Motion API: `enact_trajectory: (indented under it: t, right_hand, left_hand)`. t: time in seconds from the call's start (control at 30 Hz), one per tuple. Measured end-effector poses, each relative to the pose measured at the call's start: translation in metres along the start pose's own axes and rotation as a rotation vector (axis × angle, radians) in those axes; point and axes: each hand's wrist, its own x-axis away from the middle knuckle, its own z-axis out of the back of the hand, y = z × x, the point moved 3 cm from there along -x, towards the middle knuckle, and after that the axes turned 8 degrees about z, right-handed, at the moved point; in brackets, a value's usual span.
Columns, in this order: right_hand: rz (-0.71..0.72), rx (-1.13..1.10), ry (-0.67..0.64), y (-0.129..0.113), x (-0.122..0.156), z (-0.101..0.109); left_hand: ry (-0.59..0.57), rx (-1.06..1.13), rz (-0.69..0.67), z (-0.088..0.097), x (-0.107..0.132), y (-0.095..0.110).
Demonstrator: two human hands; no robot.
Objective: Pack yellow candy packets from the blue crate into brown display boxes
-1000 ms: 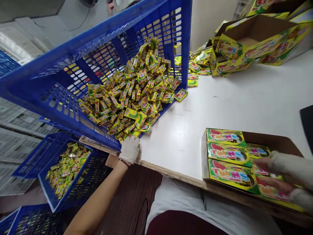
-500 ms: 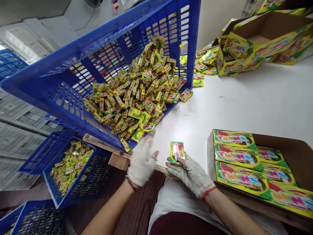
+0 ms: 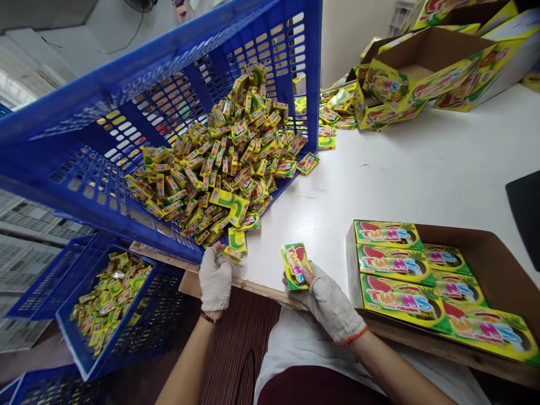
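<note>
My right hand [image 3: 331, 304], in a white knitted glove with an orange cuff, holds a small yellow-green Twins pack [image 3: 295, 265] above the table's front edge, its thumb on the face. My left hand [image 3: 216, 281], gloved with bare fingertips, is at the lower lip of the tilted blue crate [image 3: 164, 242]. Its fingers are closed on a small yellow pack [image 3: 233, 254], which they partly hide. Another yellow pack [image 3: 237, 238] lies just beyond those fingers. A heap of similar small packs [image 3: 228, 163] fills the crate's lower side and reaches its open edge.
To the right, an open carton [image 3: 476, 239] holds several larger Twins boxes [image 3: 400, 295]. Open display boxes [image 3: 422, 67] and loose packs [image 3: 341, 107] occupy the back of the white table [image 3: 337, 185]. Below left stands a blue crate of packs [image 3: 113, 298]. A dark object [image 3: 525, 214] lies at right.
My left hand has moved left and up to the packs at the crate's lip and closed on one. My right hand still holds its pack, now tilted slightly. The view has shifted rightward.
</note>
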Motion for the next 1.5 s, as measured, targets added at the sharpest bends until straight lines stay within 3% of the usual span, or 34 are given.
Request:
enact_trajectory:
  t: [0.07, 0.17, 0.37, 0.47, 0.57, 0.63, 0.7, 0.73, 0.83, 0.93, 1.03, 1.17, 1.23, 1.37, 1.43, 1.5]
  right_hand:
    - [-0.058, -0.165, 0.023, 0.002, 0.001, -0.008]
    - [-0.125, -0.274, 0.058, 0.004, 0.002, -0.016]
    - [-0.126, -0.314, 0.108, 0.004, -0.002, -0.011]
    - [-0.118, -0.344, 0.082, 0.006, -0.004, -0.009]
    - [-0.135, -0.35, -0.04, 0.008, -0.006, -0.014]
    - [-0.091, -0.216, -0.111, 0.006, -0.006, -0.015]
    - [0.027, 0.046, -0.085, 0.001, -0.006, -0.013]
    - [0.094, 0.188, -0.044, -0.004, -0.006, -0.011]
    - [0.338, 0.742, 0.033, -0.025, -0.003, -0.011]
    - [0.487, 1.504, -0.102, -0.04, 0.0, -0.021]
    - [0.46, 1.831, -0.221, -0.037, 0.0, -0.022]
    - [0.567, 1.741, -0.071, -0.023, -0.003, -0.009]
    - [0.57, 1.754, -0.082, -0.015, -0.007, -0.006]
    - [0.504, 1.958, -0.16, -0.015, -0.005, -0.02]
    - [0.504, 1.973, -0.189, -0.03, 0.008, -0.031]
    - [0.601, 1.858, -0.206, -0.057, 0.028, -0.04]
  left_hand:
    - [-0.072, 0.056, 0.02, -0.011, 0.01, 0.001]
    - [-0.095, -0.035, -0.072, -0.023, 0.018, 0.011]
    - [-0.198, -0.585, -0.453, -0.028, 0.01, 0.029]
    - [-0.211, -0.499, -0.721, -0.026, 0.016, 0.032]
    - [-0.237, -0.263, -1.022, -0.029, 0.036, 0.034]
    - [-0.248, -0.107, -1.075, -0.035, 0.048, 0.034]
    - [-0.228, 0.066, -0.959, -0.044, 0.051, 0.034]
    - [-0.21, 0.166, -0.832, -0.048, 0.047, 0.033]
    - [-0.186, 0.512, -0.255, -0.06, 0.029, 0.027]
    - [-0.272, 0.825, 0.161, -0.074, 0.02, 0.027]
    - [-0.431, 0.907, 0.278, -0.092, 0.027, 0.035]
    - [-0.557, 0.91, 0.369, -0.112, 0.047, 0.04]
    - [-0.565, 0.908, 0.388, -0.115, 0.056, 0.041]
    - [-0.587, 0.917, 0.457, -0.101, 0.065, 0.049]
    - [-0.618, 0.974, 0.503, -0.087, 0.063, 0.056]
    - [-0.603, 1.038, 0.508, -0.075, 0.056, 0.066]
